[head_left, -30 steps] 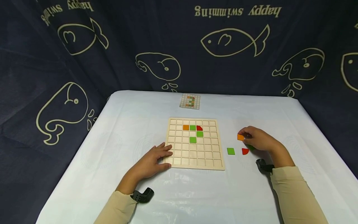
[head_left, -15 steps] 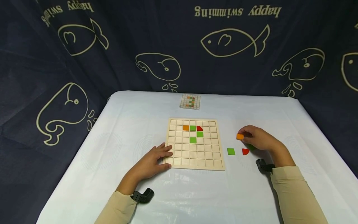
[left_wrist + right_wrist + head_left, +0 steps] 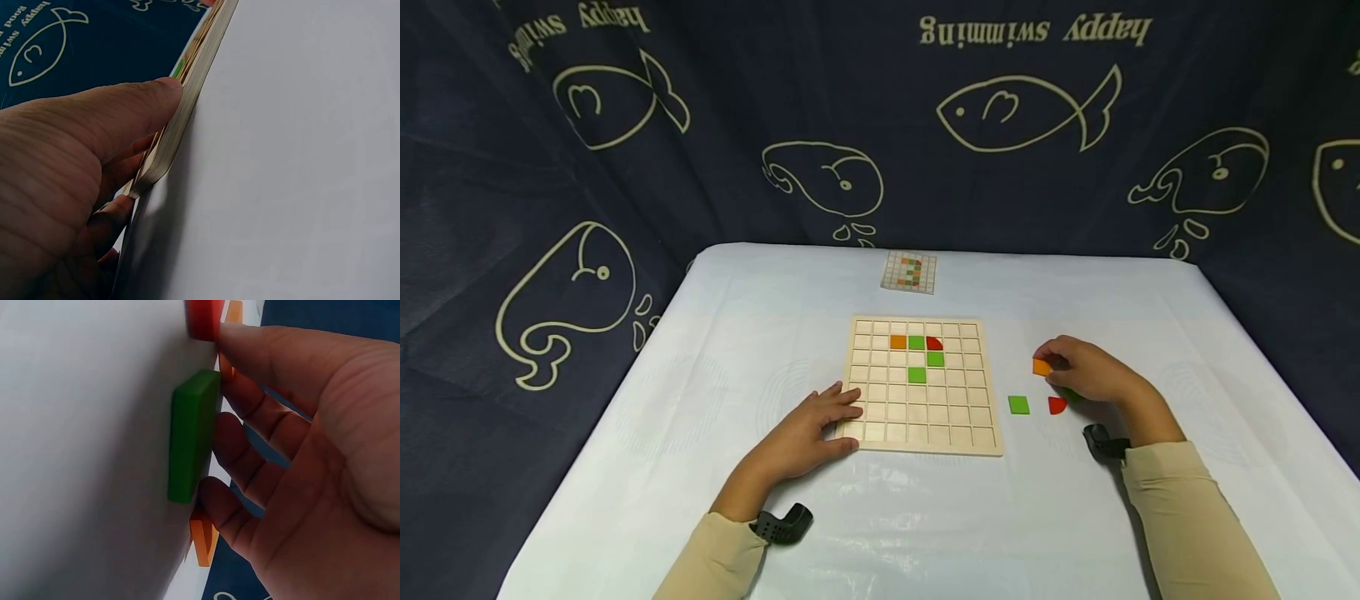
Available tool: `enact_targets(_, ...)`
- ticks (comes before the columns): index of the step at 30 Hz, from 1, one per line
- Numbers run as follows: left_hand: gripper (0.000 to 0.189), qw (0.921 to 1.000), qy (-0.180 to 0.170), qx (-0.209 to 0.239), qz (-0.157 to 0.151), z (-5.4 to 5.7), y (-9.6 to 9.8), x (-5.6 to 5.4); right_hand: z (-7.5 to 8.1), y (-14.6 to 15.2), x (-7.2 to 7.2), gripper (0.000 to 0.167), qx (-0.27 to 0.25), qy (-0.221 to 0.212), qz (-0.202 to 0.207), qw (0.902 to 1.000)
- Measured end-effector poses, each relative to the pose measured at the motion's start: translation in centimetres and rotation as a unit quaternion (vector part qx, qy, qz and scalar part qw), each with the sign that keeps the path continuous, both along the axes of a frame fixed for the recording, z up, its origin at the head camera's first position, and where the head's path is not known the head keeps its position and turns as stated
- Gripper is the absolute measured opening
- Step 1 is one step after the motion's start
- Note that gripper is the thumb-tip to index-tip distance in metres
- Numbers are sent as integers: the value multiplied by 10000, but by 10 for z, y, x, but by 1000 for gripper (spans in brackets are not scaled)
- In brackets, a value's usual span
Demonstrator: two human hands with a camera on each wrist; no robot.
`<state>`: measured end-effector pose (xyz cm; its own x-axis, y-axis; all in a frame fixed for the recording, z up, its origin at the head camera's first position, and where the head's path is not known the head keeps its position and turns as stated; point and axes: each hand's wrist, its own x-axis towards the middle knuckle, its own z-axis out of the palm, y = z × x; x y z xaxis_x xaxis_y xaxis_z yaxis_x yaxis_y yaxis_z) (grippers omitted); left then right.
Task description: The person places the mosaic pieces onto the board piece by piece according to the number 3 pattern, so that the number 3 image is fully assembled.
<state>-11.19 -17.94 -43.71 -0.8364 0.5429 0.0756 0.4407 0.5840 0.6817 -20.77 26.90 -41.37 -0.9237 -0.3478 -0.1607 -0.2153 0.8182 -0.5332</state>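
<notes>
My right hand [image 3: 1086,369] pinches an orange square tile [image 3: 1041,367] between thumb and fingertips, right of the board. In the right wrist view that orange tile [image 3: 234,311] shows beyond the thumb. Below the hand lies a green tile [image 3: 192,437], mostly hidden in the head view. A red quarter-round tile [image 3: 1057,405] and a green square tile [image 3: 1018,405] lie nearby. My left hand [image 3: 811,429] rests on the left edge of the wooden grid board [image 3: 917,412], fingers spread and thumb along the edge [image 3: 178,119]. The board bears an orange tile [image 3: 898,342], several green tiles and a red quarter-round.
A small card [image 3: 909,272] with a printed grid pattern lies behind the board, on the white-covered table [image 3: 745,300]. In the right wrist view, another orange tile [image 3: 204,540] lies near the little finger. A dark curtain [image 3: 880,92] with fish drawings hangs behind.
My right hand has shifted slightly to the left, the orange tile still pinched in its fingers. The left hand and the board stay where they were.
</notes>
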Motion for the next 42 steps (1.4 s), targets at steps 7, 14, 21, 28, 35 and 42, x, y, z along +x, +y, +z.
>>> enact_targets(7,46,10000,1,2,-26,0,0,0,1,-1,1,26,26,58,6,10000)
enact_targets(14,47,10000,0,0,-35,-1,0,0,8,-9,3,25,-58,384,171,9991)
enact_targets(21,47,10000,-18,-7,-30,1,0,0,16,-28,3,26,-221,636,408,9969)
enact_targets(28,48,10000,2,-1,-33,1,0,-1,23,-50,0,27,-359,640,602,9955)
enact_targets(35,47,10000,8,16,-27,-1,0,-1,23,-73,-1,27,-472,486,804,9945)
enact_targets(42,47,10000,30,-15,1,-2,0,-1,22,-94,0,28,-718,221,1033,9918)
